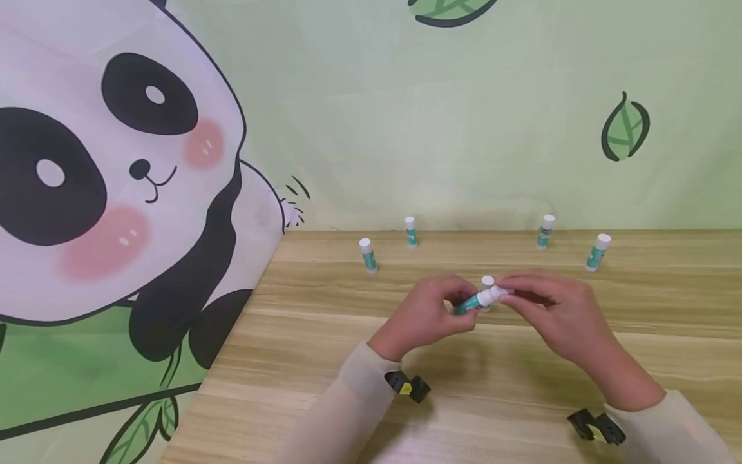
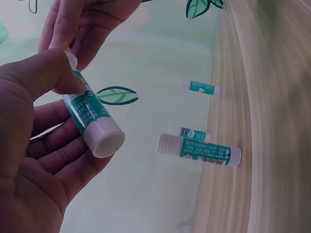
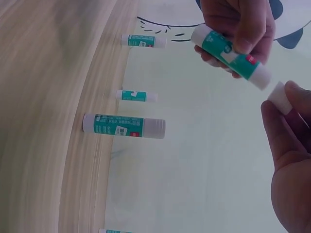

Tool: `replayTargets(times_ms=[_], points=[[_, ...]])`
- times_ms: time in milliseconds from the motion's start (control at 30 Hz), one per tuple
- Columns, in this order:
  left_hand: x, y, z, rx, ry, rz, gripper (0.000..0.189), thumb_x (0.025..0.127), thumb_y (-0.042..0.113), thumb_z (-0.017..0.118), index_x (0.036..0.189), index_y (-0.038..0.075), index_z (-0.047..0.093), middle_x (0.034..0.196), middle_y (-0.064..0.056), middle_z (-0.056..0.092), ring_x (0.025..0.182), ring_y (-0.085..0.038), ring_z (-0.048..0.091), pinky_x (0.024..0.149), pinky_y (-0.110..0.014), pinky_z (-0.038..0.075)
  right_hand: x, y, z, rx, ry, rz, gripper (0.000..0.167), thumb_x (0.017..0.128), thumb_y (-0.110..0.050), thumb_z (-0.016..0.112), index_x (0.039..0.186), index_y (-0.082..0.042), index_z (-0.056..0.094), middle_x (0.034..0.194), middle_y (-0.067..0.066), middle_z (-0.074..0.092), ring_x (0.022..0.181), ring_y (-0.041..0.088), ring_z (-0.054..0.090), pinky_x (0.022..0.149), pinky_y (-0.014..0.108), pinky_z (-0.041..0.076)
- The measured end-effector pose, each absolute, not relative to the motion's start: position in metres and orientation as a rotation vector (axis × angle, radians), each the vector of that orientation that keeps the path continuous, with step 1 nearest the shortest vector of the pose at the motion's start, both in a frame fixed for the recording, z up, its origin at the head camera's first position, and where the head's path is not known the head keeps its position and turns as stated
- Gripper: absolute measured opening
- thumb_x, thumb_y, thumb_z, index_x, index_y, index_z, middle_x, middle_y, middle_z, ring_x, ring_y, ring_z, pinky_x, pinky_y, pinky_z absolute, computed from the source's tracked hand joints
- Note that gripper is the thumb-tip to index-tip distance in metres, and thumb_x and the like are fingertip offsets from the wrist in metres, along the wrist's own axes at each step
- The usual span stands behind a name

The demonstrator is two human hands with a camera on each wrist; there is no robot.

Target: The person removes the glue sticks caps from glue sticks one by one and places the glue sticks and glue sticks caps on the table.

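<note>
Above the table, my left hand (image 1: 426,312) grips a teal and white glue stick (image 2: 90,109) between thumb and fingers, tilted toward the right. My right hand (image 1: 565,312) pinches a small white cap (image 3: 280,99) between thumb and fingertips. In the right wrist view, a narrow gap shows between this cap and the white end of the held glue stick. Another glue stick (image 3: 121,125) stands upright with its cap on, just behind the held one and partly hidden by it in the head view.
Toward the back of the wooden table (image 1: 324,361) stand more upright capped glue sticks: one at left (image 1: 368,256), one behind it (image 1: 411,232), and two at right, a farther one (image 1: 545,232) and a nearer one (image 1: 598,253). A panda-print backdrop (image 1: 371,129) rises behind.
</note>
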State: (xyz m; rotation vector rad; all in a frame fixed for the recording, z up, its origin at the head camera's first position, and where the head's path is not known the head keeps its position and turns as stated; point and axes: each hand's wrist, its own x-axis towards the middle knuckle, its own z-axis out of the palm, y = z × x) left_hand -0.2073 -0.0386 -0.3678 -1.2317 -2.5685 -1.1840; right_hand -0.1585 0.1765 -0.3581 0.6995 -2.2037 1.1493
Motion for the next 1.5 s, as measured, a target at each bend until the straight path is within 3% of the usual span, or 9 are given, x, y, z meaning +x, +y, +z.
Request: replayTargets(times_ms=[633, 900, 1067, 1200, 1300, 1500], points=[[-0.211, -0.043, -0.374, -1.194, -2.59, -1.31, 0.017, 0.084, 0.009, 0.069, 0.1, 0.012, 0.063, 0.092, 0.006, 0.063, 0.079, 0.0, 0.06, 0.08, -0.025, 0.056, -0.156, 0.183, -0.362, 0.662, -2.242, 1.13, 0.028, 0.073, 0.005, 0.078, 0.097, -0.009, 0.076, 0.1, 0.007, 0.074, 0.089, -0.014, 0.062, 0.07, 0.007, 0.051], [-0.213, -0.042, -0.38, -1.138, -2.665, -1.396, 0.021, 0.084, 0.008, 0.068, 0.101, 0.013, 0.058, 0.097, 0.005, 0.064, 0.087, -0.001, 0.062, 0.084, -0.018, 0.052, -0.157, 0.184, -0.373, 0.673, -2.373, 1.043, 0.022, 0.077, -0.005, 0.078, 0.098, -0.014, 0.077, 0.1, 0.002, 0.075, 0.093, -0.008, 0.064, 0.071, 0.007, 0.05], [-0.214, -0.041, -0.385, -1.134, -2.692, -1.416, 0.021, 0.082, 0.006, 0.067, 0.098, 0.013, 0.055, 0.097, 0.004, 0.062, 0.094, -0.003, 0.063, 0.087, -0.017, 0.051, -0.159, 0.185, -0.38, 0.709, -2.407, 0.953, 0.021, 0.077, -0.006, 0.079, 0.096, -0.014, 0.077, 0.099, 0.001, 0.075, 0.09, 0.005, 0.07, 0.071, 0.006, 0.05], [-0.215, -0.041, -0.39, -1.137, -2.701, -1.452, 0.021, 0.082, 0.006, 0.067, 0.097, 0.012, 0.054, 0.097, 0.003, 0.061, 0.098, -0.004, 0.064, 0.089, -0.025, 0.054, -0.159, 0.186, -0.384, 0.738, -2.449, 0.891, 0.023, 0.077, -0.007, 0.078, 0.098, -0.016, 0.077, 0.1, -0.001, 0.075, 0.09, 0.014, 0.072, 0.071, 0.013, 0.053], [-0.216, -0.04, -0.395, -1.144, -2.712, -1.498, 0.022, 0.082, 0.005, 0.067, 0.097, 0.012, 0.053, 0.097, 0.002, 0.06, 0.099, -0.004, 0.063, 0.09, -0.029, 0.054, -0.159, 0.186, -0.385, 0.762, -2.491, 0.877, 0.024, 0.078, -0.007, 0.078, 0.1, -0.017, 0.076, 0.101, -0.001, 0.075, 0.087, 0.011, 0.071, 0.07, 0.02, 0.056], [-0.218, -0.038, -0.402, -1.141, -2.762, -1.535, 0.022, 0.083, 0.003, 0.068, 0.096, 0.012, 0.052, 0.096, 0.004, 0.06, 0.097, -0.003, 0.063, 0.089, -0.025, 0.054, -0.159, 0.185, -0.387, 0.822, -2.543, 0.836, 0.024, 0.079, -0.008, 0.077, 0.102, -0.015, 0.076, 0.101, 0.0, 0.075, 0.082, 0.007, 0.07, 0.071, 0.028, 0.057]])
